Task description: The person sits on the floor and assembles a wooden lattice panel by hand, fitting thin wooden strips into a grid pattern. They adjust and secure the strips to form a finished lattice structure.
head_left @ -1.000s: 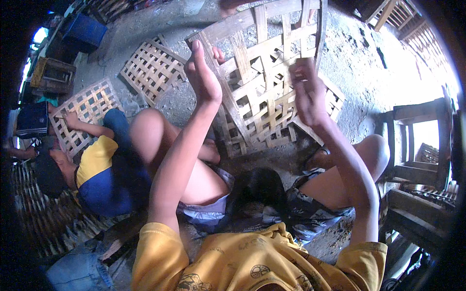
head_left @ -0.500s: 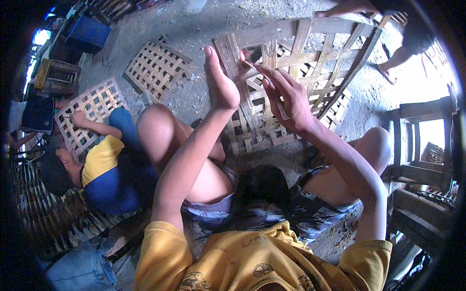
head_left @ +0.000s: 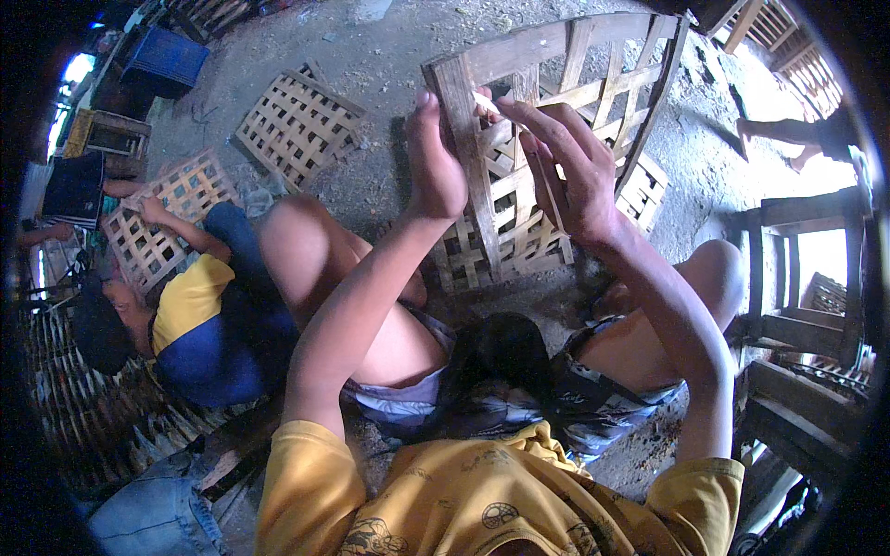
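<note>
A woven wooden lattice panel (head_left: 459,107) with a thick frame stands tilted in front of my knees. My left hand (head_left: 436,167) is closed round its left frame bar, thumb on the outer side and fingertips showing on the inner side. My right hand (head_left: 579,176) is bent over the lattice near the same bar, holding a slim, pale, strip-like thing (head_left: 488,104) between its fingers. The tip of that thing is close to the bar and my left fingertips. Its exact kind cannot be made out. Part of another lattice panel (head_left: 651,185) shows behind the held one.
At left, a seated person in a yellow and blue shirt holds a lattice panel (head_left: 171,218). Another panel (head_left: 301,125) lies on the floor. A blue crate (head_left: 167,60) stands far left, a wooden frame (head_left: 807,208) at right. Another person's legs (head_left: 788,132) show far right.
The held panel has tilted and shifted, its left bar now more upright and further right. Both hands have moved slightly right with it. The other person's legs at upper right have moved away rightward.
</note>
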